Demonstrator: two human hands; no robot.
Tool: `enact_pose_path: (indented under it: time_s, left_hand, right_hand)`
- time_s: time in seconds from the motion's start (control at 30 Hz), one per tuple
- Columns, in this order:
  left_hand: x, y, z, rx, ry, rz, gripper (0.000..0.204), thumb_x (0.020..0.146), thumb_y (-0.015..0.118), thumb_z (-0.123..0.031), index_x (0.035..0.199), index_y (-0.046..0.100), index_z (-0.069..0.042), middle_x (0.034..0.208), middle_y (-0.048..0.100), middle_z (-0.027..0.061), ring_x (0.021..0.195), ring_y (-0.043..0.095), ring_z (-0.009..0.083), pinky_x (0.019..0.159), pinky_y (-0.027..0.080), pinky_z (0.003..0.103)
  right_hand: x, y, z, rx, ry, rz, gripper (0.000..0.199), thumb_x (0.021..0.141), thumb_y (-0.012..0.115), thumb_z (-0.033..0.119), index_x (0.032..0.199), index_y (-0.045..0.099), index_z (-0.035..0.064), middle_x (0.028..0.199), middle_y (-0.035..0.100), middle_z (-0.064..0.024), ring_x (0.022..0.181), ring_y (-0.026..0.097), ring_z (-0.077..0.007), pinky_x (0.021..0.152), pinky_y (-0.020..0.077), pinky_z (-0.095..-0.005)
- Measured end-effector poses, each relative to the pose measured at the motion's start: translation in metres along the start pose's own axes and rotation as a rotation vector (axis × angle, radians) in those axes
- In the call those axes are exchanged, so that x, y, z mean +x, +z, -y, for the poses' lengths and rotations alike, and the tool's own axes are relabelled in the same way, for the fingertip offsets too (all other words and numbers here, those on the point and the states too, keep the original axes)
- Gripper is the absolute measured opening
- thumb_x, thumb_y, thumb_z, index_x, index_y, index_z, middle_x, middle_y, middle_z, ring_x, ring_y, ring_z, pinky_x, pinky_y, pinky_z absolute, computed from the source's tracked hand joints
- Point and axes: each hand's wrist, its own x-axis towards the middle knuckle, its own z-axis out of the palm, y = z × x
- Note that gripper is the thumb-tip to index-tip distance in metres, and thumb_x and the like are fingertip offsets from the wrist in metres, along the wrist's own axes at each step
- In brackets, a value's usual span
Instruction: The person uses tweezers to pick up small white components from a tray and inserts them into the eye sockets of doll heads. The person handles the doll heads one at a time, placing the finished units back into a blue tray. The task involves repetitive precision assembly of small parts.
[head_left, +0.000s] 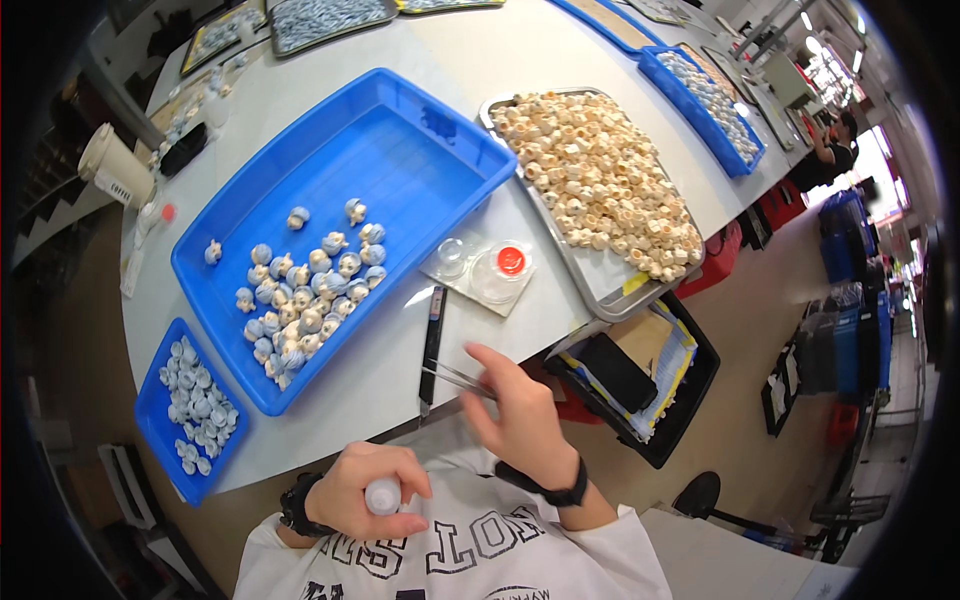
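Currently right hand (522,412) clamps slim silver metal tweezers (470,384), tips leftward, long axis near-crosswise; left hand (352,492) wraps small whitish plastic bottle (383,496), end-on, body hidden.

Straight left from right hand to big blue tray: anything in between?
Yes: a slim black tool lying on the table, between the right hand and big blue tray. The tweezers overlap it in this view. Nothing else shows.
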Motion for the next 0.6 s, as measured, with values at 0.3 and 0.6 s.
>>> enact_pose_path:
  time_s: [0.3,0.6]
  left_hand:
    - [0.028,-0.012,0.017,-0.142,-0.010,-0.070,0.044,0.070,0.071,-0.011,0.101,0.041,-0.001,0.092,0.053,0.0116,0.085,0.052,0.0186,0.080,0.040,0.029]
    - [0.057,-0.019,-0.003,0.101,-0.133,-0.280,0.035,0.073,0.072,-0.012,0.099,0.050,-0.004,0.092,0.057,0.0082,0.085,0.058,0.0212,0.075,0.046,0.031]
  right_hand:
    - [0.027,-0.048,-0.041,-0.306,0.105,-0.213,0.041,0.074,0.050,-0.009,0.115,0.048,-0.0019,0.097,0.050,-0.0198,0.083,0.055,-0.0362,0.071,0.0465,-0.0405]
    - [0.047,-0.055,-0.028,-0.362,0.105,-0.280,0.034,0.073,0.060,-0.003,0.107,0.055,-0.0007,0.099,0.054,-0.0179,0.088,0.054,-0.0345,0.078,0.0448,-0.0390]
